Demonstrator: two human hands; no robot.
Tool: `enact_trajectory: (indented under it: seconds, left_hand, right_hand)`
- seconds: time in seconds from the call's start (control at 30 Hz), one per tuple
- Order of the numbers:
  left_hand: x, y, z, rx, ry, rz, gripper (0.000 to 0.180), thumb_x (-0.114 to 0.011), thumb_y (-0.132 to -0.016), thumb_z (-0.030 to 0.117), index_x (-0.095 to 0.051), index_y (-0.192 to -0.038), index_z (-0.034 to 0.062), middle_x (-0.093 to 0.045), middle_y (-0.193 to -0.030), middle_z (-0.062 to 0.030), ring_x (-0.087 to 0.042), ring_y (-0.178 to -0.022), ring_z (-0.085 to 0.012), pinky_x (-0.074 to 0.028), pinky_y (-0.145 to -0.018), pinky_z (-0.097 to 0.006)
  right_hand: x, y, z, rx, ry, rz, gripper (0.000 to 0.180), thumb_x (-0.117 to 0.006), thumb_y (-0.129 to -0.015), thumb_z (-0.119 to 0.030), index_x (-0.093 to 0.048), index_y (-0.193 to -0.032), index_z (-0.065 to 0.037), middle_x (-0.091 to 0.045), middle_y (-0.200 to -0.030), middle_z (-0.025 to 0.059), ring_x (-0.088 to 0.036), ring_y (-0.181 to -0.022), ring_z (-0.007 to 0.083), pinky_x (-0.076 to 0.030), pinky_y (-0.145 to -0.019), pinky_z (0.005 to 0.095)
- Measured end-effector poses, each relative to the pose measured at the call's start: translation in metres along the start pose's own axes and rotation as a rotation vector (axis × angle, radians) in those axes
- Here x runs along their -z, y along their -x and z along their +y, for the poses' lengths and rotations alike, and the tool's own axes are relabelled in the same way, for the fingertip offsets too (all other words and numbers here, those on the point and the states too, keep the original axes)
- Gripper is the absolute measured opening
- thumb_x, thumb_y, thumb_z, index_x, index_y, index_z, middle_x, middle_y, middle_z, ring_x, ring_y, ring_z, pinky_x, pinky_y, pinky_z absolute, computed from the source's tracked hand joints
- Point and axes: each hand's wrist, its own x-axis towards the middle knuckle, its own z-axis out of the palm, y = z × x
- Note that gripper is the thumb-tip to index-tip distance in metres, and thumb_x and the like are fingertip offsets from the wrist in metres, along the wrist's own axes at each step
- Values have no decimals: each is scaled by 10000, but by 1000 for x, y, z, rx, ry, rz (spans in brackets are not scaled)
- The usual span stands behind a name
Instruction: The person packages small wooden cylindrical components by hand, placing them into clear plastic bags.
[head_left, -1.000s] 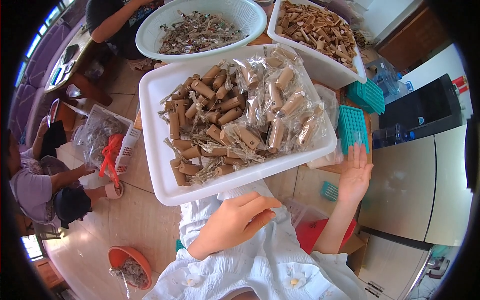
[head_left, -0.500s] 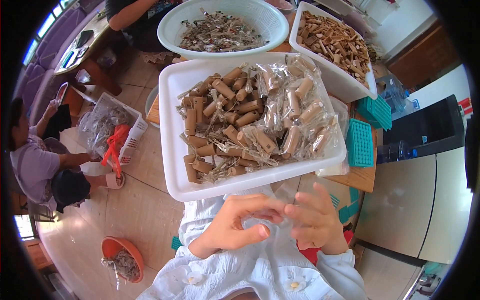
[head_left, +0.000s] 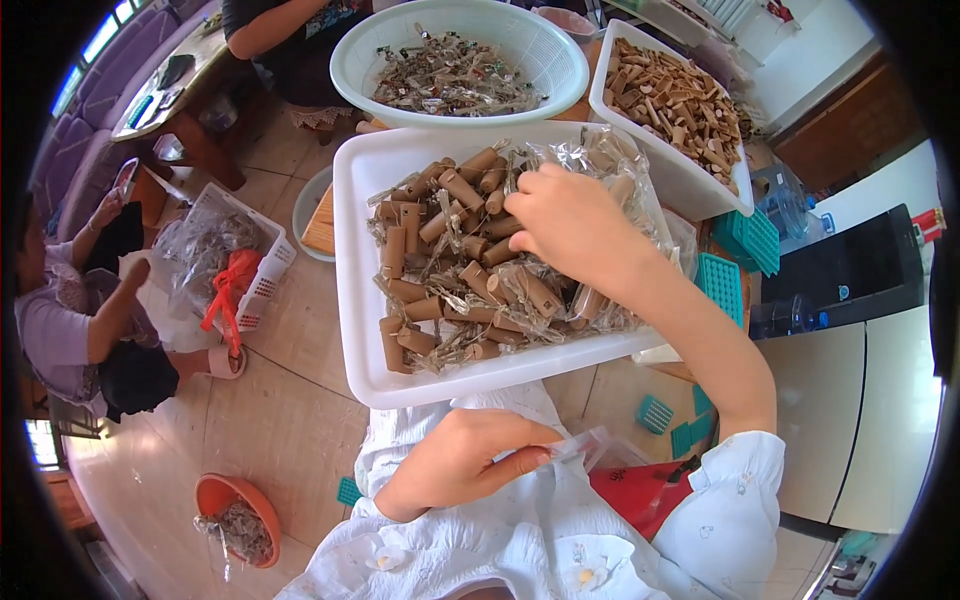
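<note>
A white plastic tub (head_left: pixel 362 300) stands in front of me, heaped with tan cylinders (head_left: pixel 460 187) and strands of pale, shiny material. On its right side, several of the cylinders lie in clear bags. My right hand (head_left: pixel 572 215) reaches over the heap, fingers bent down and thumb apart from them; nothing shows between them. Above my lap, my left hand (head_left: pixel 470 455) pinches a clear plastic bag (head_left: pixel 590 443) between thumb and fingers. The bag's far end sticks out to the right, over a red cloth-like patch (head_left: pixel 645 495).
Behind the tub stand a pale green basin (head_left: pixel 345 60) of small wrapped pieces and a white bin (head_left: pixel 600 95) of tan pieces. Teal racks (head_left: pixel 722 285) are at right. A seated person (head_left: pixel 75 290) is beside a white basket (head_left: pixel 262 290); an orange bowl (head_left: pixel 270 515) is on the floor.
My right hand has left my left hand and moved up and forward over the tub. The left hand stays above my lap, now visibly pinching a clear bag. The seated person's arm has lifted.
</note>
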Motion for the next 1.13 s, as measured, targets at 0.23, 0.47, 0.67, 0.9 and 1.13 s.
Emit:
enact_trajectory:
  seconds: [0.23, 0.47, 0.67, 0.9, 1.13]
  left_hand:
    - [12, 7, -4, -95, -13, -114, 165, -649, -702, 25, -624, -865, 24, -620, -714, -82, -601, -626, -210, -461, -563, -286]
    - [6, 15, 4, 116, 215, 108, 286, -566, -743, -12, -553, -1021, 54, -585, -725, -95, -578, -634, -256, -459, -579, -291]
    - [12, 11, 3, -77, -77, 9, 291, -541, -707, -39, -590, -984, 36, -554, -700, -76, -545, -562, -192, -436, -539, -265]
    - [3, 9, 8, -13, -97, 257, 347, -707, -686, 282, -595, -895, 29, -513, -674, -62, -540, -563, -147, -438, -518, -256]
    - [-2, 12, -2, -59, -210, 469, 635, -643, -638, 584, -582, -888, 3, -514, -682, -70, -549, -574, -163, -439, -517, -254]
  right_hand:
    - [1, -22, 10, 13, 33, -280, 182, -595, -700, -48, -576, -877, -7, -578, -794, 162, -579, -782, 283, -471, -688, 360]
    - [43, 8, 11, -258, -1077, 57, 505, -449, -822, -52, -311, -1305, -93, -538, -818, 100, -530, -673, 138, -463, -642, 269]
    - [33, 39, -10, -172, -1598, 372, 449, -536, -821, -248, -336, -1205, -133, -564, -831, 93, -535, -694, 93, -417, -541, 184]
    - [23, 75, -70, -101, -2011, 381, 588, -657, -648, 59, -353, -1129, -89, -481, -911, 74, -579, -762, 148, -487, -659, 274]
    - [0, 101, -87, -17, -1445, 106, 585, -640, -733, -117, -357, -1245, -92, -395, -865, 43, -419, -1092, 158, -307, -926, 333]
